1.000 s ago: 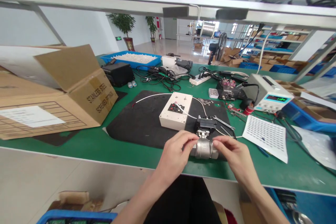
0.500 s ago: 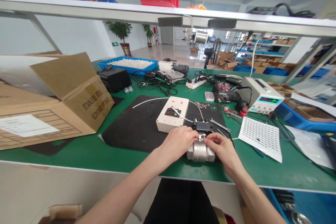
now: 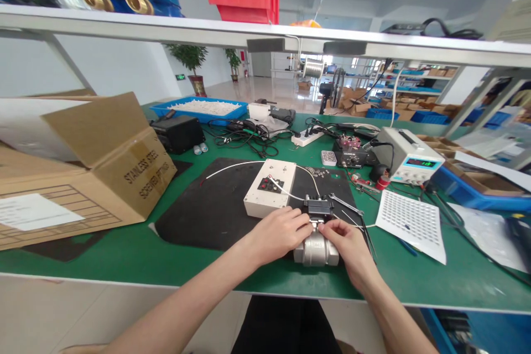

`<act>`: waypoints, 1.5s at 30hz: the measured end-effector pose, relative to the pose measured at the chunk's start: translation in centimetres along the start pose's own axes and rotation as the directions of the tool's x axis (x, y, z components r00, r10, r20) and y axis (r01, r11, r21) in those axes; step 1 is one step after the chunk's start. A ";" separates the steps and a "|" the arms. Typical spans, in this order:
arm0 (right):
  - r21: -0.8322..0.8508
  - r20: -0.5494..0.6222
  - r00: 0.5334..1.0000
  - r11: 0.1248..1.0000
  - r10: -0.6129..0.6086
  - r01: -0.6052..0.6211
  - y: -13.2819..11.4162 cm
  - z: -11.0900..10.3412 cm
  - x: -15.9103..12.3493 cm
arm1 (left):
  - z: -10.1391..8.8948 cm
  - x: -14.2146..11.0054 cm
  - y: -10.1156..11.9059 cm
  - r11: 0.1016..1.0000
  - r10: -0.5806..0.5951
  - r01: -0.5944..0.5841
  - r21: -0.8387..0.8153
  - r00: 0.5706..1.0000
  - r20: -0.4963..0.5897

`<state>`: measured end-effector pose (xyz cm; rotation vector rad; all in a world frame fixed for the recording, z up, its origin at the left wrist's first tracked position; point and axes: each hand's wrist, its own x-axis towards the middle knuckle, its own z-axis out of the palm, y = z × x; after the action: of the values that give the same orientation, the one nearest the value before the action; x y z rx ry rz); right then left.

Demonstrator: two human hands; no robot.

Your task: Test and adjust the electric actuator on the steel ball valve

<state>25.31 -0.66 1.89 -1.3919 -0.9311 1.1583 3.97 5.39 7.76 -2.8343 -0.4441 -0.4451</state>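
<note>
Both hands have shifted inward from the sides of the valve [image 3: 316, 253] to its neck, under the actuator [image 3: 318, 207].
Left hand [image 3: 277, 234] and right hand [image 3: 349, 244] meet the neck; whether their fingers clamp anything cannot be told. Valve: on bench [image 3: 186, 254], near front edge.

Passage over black mat [image 3: 199, 210], left of white box [image 3: 259, 206]; black unit [image 3: 318, 207] blocks straight ahead, wrench [image 3: 346, 204] right.

An electronics workshop: a green workbench [image 3: 415, 282] carries a power supply [image 3: 409, 157], 1 wrench [image 3: 347, 204] and tangled cables [image 3: 253, 135].
</note>
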 end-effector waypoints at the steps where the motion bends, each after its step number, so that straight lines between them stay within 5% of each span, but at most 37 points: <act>1: -0.002 0.002 1.000 1.000 0.000 0.000 0.1 0.0 0.0 | 0.0 -0.1 -0.1 1.000 0.015 -0.015 0.010 1.000 -0.006; 16: -0.050 -0.002 1.000 0.999 0.010 -0.010 -0.2 0.3 -0.2 | 0.6 0.3 -1.1 0.991 0.128 -0.124 0.044 0.984 -0.120; 45: -0.019 -0.008 1.000 0.999 -0.030 0.029 0.2 0.4 -0.6 | 0.7 0.0 -1.4 0.993 0.112 -0.118 -0.027 0.980 -0.167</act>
<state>24.79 -1.13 1.80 -1.3925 -0.9556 1.1236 3.67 6.86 7.31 -2.8094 -0.2402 -0.6645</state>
